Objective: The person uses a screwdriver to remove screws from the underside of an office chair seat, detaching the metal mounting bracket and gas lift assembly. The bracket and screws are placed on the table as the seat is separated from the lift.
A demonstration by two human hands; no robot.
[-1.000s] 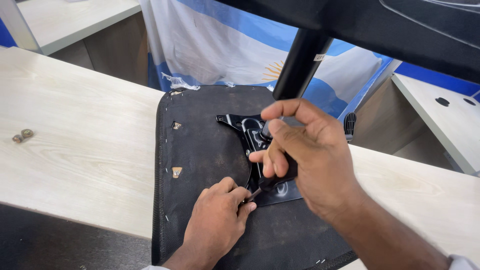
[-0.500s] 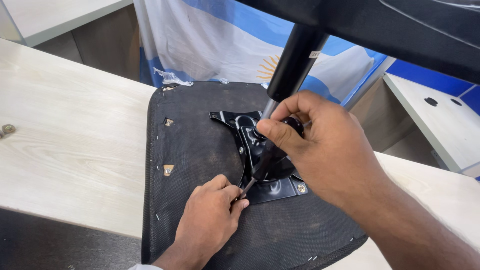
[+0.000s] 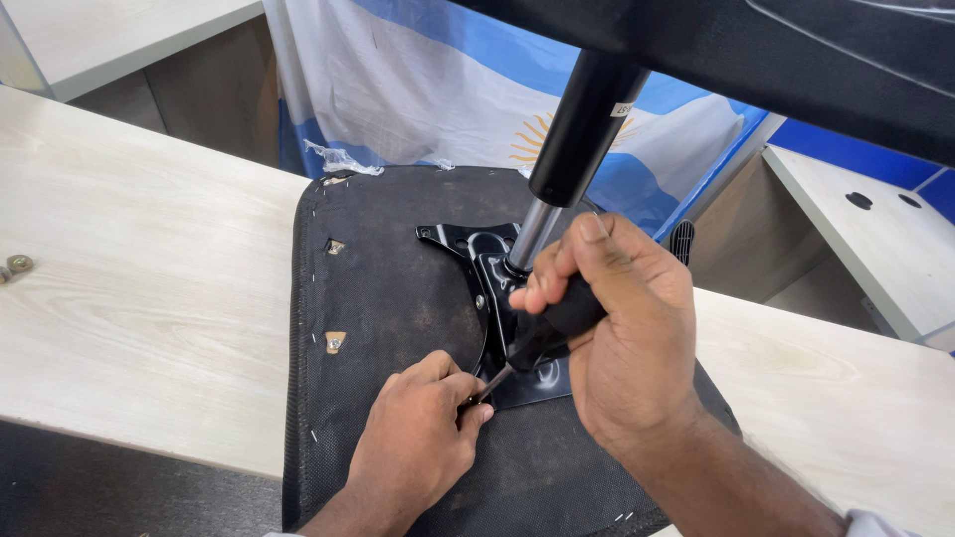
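Note:
An upturned black chair seat (image 3: 398,298) lies on a pale wooden table (image 3: 149,298). A black metal mounting plate (image 3: 487,268) is fixed to its underside, and a black and silver gas-lift column (image 3: 567,149) rises from it. My right hand (image 3: 617,338) grips the black handle of a screwdriver (image 3: 542,333), whose shaft slants down to the plate's near left corner. My left hand (image 3: 423,438) rests on the seat and pinches the screwdriver's tip at that corner.
Small metal bolts (image 3: 15,266) lie at the table's left edge. A white and light blue flag (image 3: 418,89) hangs behind the seat. The black chair base (image 3: 796,60) looms overhead at top right. Another pale desk (image 3: 875,239) stands to the right.
My right hand has rolled around the screwdriver handle, from a fingertip hold on its top to a full grip. My left hand stayed at the tip.

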